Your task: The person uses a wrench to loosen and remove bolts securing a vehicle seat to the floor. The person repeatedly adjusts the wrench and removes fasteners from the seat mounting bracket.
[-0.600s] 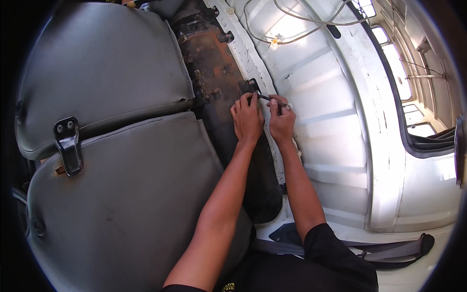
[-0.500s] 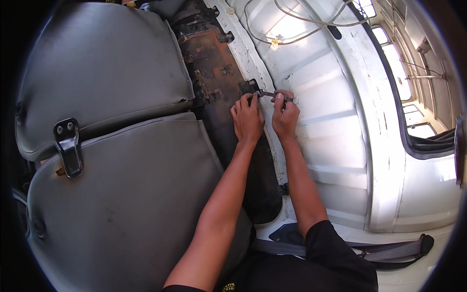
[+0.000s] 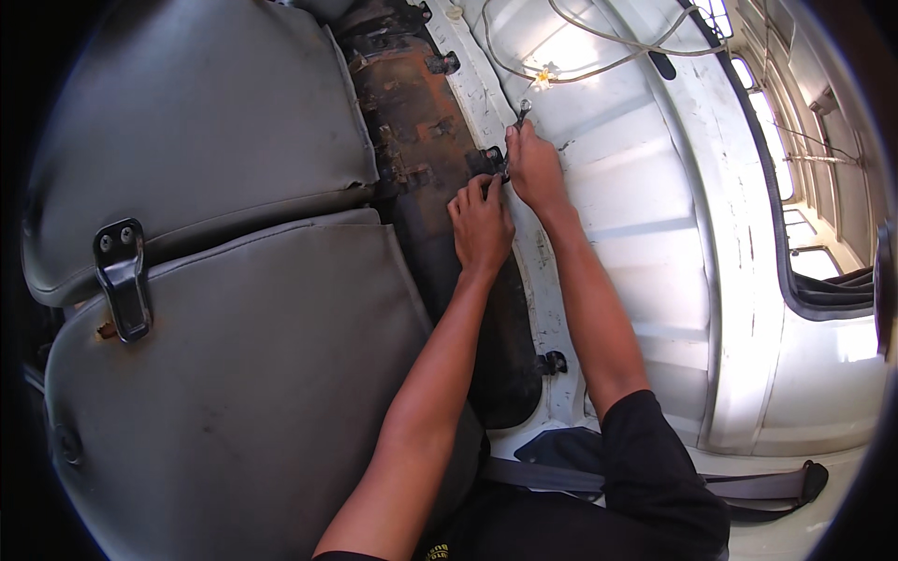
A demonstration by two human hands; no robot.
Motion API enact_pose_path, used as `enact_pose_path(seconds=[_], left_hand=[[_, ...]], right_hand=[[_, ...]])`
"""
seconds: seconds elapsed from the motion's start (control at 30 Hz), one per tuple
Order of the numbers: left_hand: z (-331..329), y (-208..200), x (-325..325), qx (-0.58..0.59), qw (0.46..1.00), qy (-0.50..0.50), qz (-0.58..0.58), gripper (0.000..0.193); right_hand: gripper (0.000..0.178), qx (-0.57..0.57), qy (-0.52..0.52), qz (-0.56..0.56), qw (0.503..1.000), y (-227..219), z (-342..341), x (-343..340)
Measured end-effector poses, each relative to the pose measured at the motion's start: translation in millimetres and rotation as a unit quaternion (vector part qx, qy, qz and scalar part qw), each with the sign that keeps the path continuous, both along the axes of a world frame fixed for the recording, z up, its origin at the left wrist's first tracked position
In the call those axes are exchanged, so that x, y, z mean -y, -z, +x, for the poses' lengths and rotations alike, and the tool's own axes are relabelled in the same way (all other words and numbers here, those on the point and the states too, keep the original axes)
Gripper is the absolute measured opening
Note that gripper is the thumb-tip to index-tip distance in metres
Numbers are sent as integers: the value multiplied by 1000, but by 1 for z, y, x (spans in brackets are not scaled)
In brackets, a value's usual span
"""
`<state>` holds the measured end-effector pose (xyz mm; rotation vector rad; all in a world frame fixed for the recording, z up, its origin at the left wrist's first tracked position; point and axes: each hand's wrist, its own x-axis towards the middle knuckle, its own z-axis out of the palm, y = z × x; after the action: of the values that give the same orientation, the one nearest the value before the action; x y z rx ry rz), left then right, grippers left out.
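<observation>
A small metal wrench [image 3: 524,111] is gripped in my right hand [image 3: 537,170], its bright ring end sticking up past the fingers. Its other end points down to a black bracket [image 3: 488,159] on the edge of the white metal rail. My left hand [image 3: 483,229] is at that lower end, fingers bent and thumb close to the bracket. Whatever its fingertips pinch is hidden. Beneath the left hand lies a long dark, rusty metal panel [image 3: 421,131].
Two grey padded seat cushions [image 3: 224,393] fill the left, with a black metal hinge bracket [image 3: 123,280] on them. White ribbed body metal [image 3: 645,280] spans the right, with a loose cable [image 3: 599,77] above. Another black bracket [image 3: 552,363] and a grey seat belt [image 3: 543,475] are nearer me.
My right hand has swung the wrench from pointing right to pointing up and away, moving slightly left and farther off. My left hand stays nearly in place at the bracket.
</observation>
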<state>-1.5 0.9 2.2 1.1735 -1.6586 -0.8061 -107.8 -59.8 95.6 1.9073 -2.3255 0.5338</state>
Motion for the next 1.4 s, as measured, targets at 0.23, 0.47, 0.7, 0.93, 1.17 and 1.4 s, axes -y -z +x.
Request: enact_pose_path(seconds=[0.23, 0.47, 0.7, 0.93, 1.17, 1.4], left_hand=[[0, -1, 0, 14, 1000, 0, -3, 49], [3, 1, 2, 22, 1000, -5, -6, 52], [0, -1, -1, 12, 1000, 5, -1, 51], [-1, -3, -1, 4, 1000, 4, 1, 51], [2, -2, 1, 17, 1000, 3, 3, 51], [1, -4, 1, 15, 1000, -2, -2, 50]], right_hand=[[23, 74, -59, -103, 990, 19, -1, -58], [28, 180, -6, -135, 974, 21, 21, -85], [34, 43, -45, -50, 997, -1, -3, -23], [33, 72, -3, -25, 997, 12, -2, -12], [29, 112, -29, -74, 990, 27, -1, -70], [33, 171, -9, -116, 978, 20, -1, -64]])
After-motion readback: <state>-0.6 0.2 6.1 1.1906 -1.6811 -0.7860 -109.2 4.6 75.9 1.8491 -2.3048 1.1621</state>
